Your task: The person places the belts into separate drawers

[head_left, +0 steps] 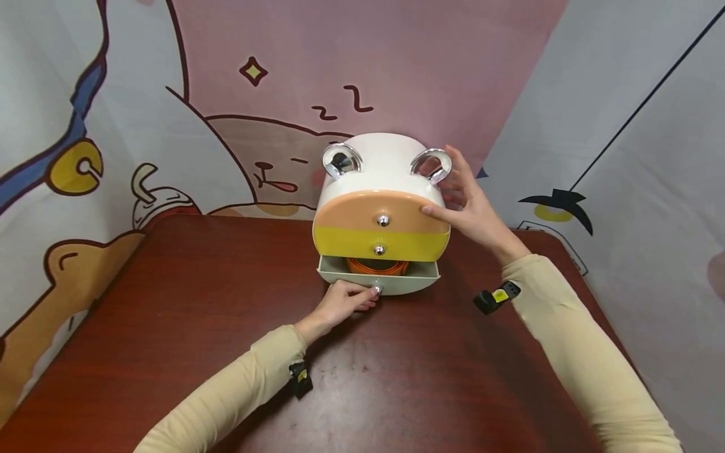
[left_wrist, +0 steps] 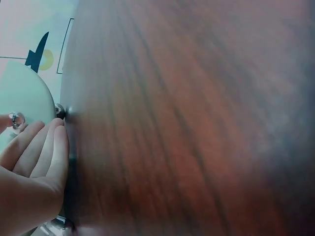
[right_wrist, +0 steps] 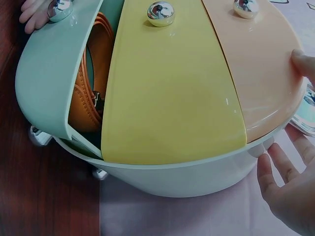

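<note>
A white drawer box point(head_left: 387, 160) with two silver ear-shaped rings stands at the table's back. Its peach top drawer point(head_left: 351, 211) and yellow middle drawer point(head_left: 345, 242) are closed. The pale green bottom drawer point(head_left: 404, 285) is pulled partly out, and a coiled orange-brown leather belt point(right_wrist: 86, 110) lies inside. My left hand point(head_left: 342, 302) pinches that drawer's silver knob point(head_left: 377, 290) between thumb and fingers. With the thumb on the peach front and the other fingers along the side, my right hand point(head_left: 472, 207) holds the box's upper right corner.
Silver feet point(right_wrist: 40, 136) support the box on a glossy reddish-brown table point(head_left: 226, 277). Behind it hangs a cartoon-printed cloth point(head_left: 453, 69), close to the box's back. Black straps with camera mounts point(head_left: 495, 297) sit at both wrists.
</note>
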`<state>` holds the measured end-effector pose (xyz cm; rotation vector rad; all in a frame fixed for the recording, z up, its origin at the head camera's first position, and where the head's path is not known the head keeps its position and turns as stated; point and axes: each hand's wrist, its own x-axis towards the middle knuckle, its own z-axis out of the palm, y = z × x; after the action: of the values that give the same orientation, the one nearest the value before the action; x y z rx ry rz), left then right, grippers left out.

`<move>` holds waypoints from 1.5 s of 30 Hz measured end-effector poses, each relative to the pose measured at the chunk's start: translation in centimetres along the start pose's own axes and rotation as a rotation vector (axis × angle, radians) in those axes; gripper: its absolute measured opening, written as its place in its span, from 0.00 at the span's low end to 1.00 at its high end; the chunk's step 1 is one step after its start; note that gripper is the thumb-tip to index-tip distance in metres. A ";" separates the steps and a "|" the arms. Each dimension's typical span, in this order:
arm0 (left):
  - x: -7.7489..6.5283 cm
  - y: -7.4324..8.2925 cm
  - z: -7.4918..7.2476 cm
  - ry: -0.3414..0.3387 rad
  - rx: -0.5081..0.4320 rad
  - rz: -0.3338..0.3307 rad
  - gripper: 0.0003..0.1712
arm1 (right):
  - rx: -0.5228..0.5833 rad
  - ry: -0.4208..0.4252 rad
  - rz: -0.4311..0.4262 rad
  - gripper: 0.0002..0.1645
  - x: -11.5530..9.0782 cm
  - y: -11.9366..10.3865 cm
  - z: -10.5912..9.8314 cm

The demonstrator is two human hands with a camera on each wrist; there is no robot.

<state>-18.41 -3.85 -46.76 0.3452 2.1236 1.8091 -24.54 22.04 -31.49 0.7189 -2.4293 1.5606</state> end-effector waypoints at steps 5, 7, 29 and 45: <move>0.3 0.1 -0.1 -0.003 0.021 -0.004 0.18 | -0.005 -0.002 0.013 0.61 0.1 -0.1 0.0; 0.4 0.1 -0.2 -0.005 0.022 0.004 0.18 | -0.008 -0.003 0.023 0.61 0.1 -0.1 -0.1; 2.5 0.1 -0.6 0.030 -0.017 0.011 0.18 | -0.024 0.012 0.015 0.60 -0.1 0.1 -0.2; 3.5 0.1 -0.5 0.087 -0.040 -0.020 0.18 | -0.020 0.019 0.026 0.60 -0.4 0.2 -0.3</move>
<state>-21.81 -2.91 -46.93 0.2387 2.1368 1.8847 -24.34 22.44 -31.64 0.6688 -2.4472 1.5428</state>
